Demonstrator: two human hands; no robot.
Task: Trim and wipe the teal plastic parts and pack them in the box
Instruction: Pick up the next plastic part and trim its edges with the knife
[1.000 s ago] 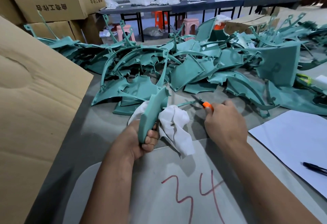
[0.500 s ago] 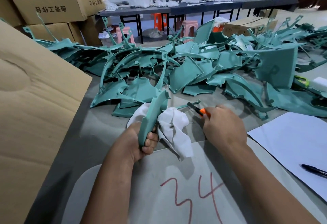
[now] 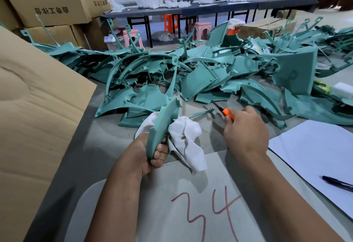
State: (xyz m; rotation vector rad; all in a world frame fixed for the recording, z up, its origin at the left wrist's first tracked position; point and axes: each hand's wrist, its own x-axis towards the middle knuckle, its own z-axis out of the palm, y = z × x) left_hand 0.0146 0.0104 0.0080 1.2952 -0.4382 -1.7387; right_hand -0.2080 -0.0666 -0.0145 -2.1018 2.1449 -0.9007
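Head view: a curved teal plastic part (image 3: 164, 125) is gripped at its lower end by the left hand (image 3: 150, 152), fingers and thumb wrapped round it, and is held upright and tilted over the near middle of the worktop (image 3: 107, 146). A white cloth (image 3: 186, 136) is bunched behind and to the right of the part, held in the same hand — its loose end hangs down onto a pale sheet (image 3: 172, 213) marked "34" in red at the near edge. An orange-handled cutter (image 3: 225, 112) is clamped in the right hand (image 3: 246, 129), its dark blade pointed away toward the far side, just right of the part and apart from it. A heap of teal parts (image 3: 200, 75) is spread across the far half of the worktop. A cardboard box flap (image 3: 38, 108) is seen along the left edge, and white paper (image 3: 315, 146) with a black pen (image 3: 338, 183) at the right edge.
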